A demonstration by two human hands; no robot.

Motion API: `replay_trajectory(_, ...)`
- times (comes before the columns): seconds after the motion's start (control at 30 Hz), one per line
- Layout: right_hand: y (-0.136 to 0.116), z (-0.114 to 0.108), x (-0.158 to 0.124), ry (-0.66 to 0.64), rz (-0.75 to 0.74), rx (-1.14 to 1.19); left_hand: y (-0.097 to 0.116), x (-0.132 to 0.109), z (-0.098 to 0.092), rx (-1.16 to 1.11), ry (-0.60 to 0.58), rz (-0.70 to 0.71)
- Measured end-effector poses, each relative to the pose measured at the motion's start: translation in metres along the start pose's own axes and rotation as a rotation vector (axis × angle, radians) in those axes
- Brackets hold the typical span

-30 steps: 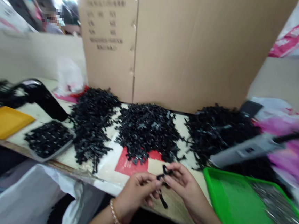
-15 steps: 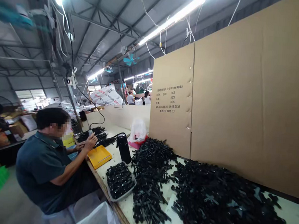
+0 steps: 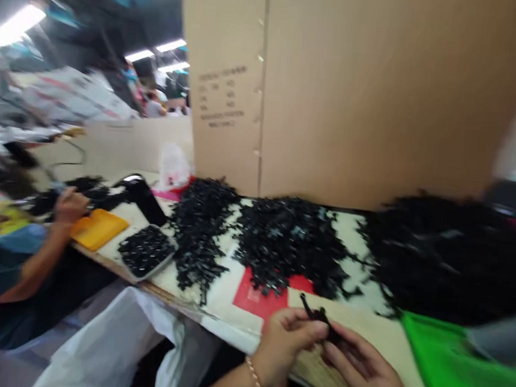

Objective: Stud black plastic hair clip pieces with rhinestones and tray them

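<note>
My left hand pinches a small black plastic part between thumb and fingers, with a thin stem pointing up and left. My right hand grips the part's other end, fingertips close to those of my left. Blur and fingers hide the exact shape of the part. Both hands are over the front edge of the workbench. Behind them, a heap of similar black parts lies partly on a red sheet. Close by on the right is a green plastic bin.
A larger black heap lies at right, another narrow heap at left. Further left are a filled tray, a yellow tray and a co-worker's hand. A tall cardboard sheet stands behind. A white sack hangs at the front.
My view has swung right and downward. Both my hands, the black part between them and the green bin on the right have come into sight; the co-worker has slid to the left edge.
</note>
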State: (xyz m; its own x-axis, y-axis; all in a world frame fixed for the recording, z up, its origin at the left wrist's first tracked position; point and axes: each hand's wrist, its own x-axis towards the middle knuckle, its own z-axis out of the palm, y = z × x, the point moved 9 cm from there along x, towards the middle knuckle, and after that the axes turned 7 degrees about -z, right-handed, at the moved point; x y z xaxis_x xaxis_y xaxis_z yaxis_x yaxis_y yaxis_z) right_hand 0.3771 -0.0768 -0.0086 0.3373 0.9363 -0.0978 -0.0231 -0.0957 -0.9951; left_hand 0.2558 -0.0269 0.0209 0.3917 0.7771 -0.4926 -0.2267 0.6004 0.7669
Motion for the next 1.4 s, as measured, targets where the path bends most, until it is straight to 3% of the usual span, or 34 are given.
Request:
replay_trajectory(0.07, -0.012, 0.004, -0.010, -0.029, -0.078, 0.002, -0.001, -0.001, -0.002, -0.042, -0.020, -0.056)
replay_trajectory(0.13, -0.033, 0.005, -0.018, -0.071, -0.223, -0.162, -0.004, 0.002, -0.005, -0.045, -0.026, -0.109)
replay_trajectory(0.17, -0.049, -0.003, -0.024, -0.004, -0.348, -0.290, -0.005, 0.005, -0.007, -0.031, -0.024, -0.129)
replay_trajectory(0.23, -0.086, -0.034, -0.042, 0.289, -0.592, -0.497, -0.007, 0.010, -0.010, 0.018, -0.008, -0.164)
replay_trajectory(0.3, -0.112, -0.069, -0.061, 0.629, -0.747, -0.534, -0.009, 0.016, -0.009, 0.074, -0.012, -0.205)
replay_trajectory(0.33, -0.118, -0.083, -0.063, 0.725, -0.768, -0.485, -0.010, 0.018, -0.006, 0.097, -0.031, -0.226)
replay_trajectory(0.37, -0.120, -0.093, -0.055, 0.740, -0.745, -0.415, -0.011, 0.021, -0.001, 0.114, -0.058, -0.244)
replay_trajectory(0.43, -0.120, -0.097, -0.025, 0.606, -0.652, -0.299, -0.014, 0.025, 0.011, 0.138, -0.125, -0.275)
replay_trajectory(0.57, -0.132, -0.081, 0.024, 0.296, -0.534, -0.176, -0.023, 0.029, 0.035, 0.180, -0.209, -0.318)
replay_trajectory(0.7, -0.153, -0.097, 0.024, 0.257, -0.562, -0.128, -0.035, 0.033, 0.064, 0.205, -0.278, -0.337)
replay_trajectory(0.8, -0.140, -0.134, 0.012, 0.399, -0.525, -0.050, -0.048, 0.040, 0.082, 0.199, -0.296, -0.358)
replay_trajectory(0.93, -0.100, -0.169, -0.004, 0.565, -0.467, 0.121, -0.060, 0.049, 0.091, 0.217, -0.262, -0.369)
replay_trajectory(1.03, -0.081, -0.173, -0.012, 0.593, -0.449, 0.200, -0.063, 0.050, 0.091, 0.244, -0.274, -0.372)
replay_trajectory(1.4, -0.064, -0.177, -0.013, 0.592, -0.539, 0.149, -0.065, 0.050, 0.089, 0.252, -0.296, -0.407)
